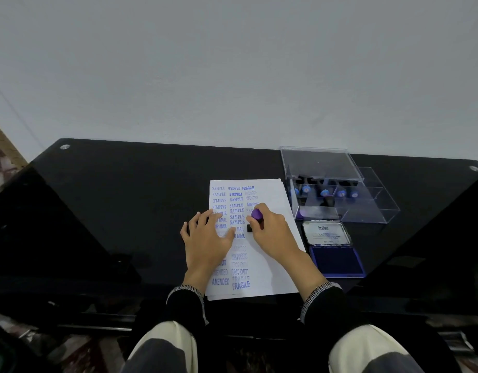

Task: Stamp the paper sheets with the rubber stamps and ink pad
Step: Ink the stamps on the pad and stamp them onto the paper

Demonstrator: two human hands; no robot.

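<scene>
- Head view: stamping step in hand, judged from right hand (270,230) curled round rubber stamp (256,218), purple knob up, dark base down on or just above paper sheets (270,262), in the third column of blue imprints; contact itself not clear.
- Left hand (205,238) flat on paper sheets, fingers spread and straight, holding nothing, pinning the stack just left of the stamp.
- Paper sheets lying mid-worktop (124,211), already carrying columns of SAMPLE, FRAGILE, AMENDED and AIR MAIL marks; bare space remaining down the right side.
- Next move, as a guess: firm even press, straight lift, then re-inking at ink pad (337,261), open just right of the paper sheets, lid tilted up behind it.
- Clear plastic case (367,208) beyond the ink pad, more blue-topped stamps (324,192) inside, lid raised.
- Nothing between stamp and ink pad; risk of smearing fresh ink under the left palm.
</scene>
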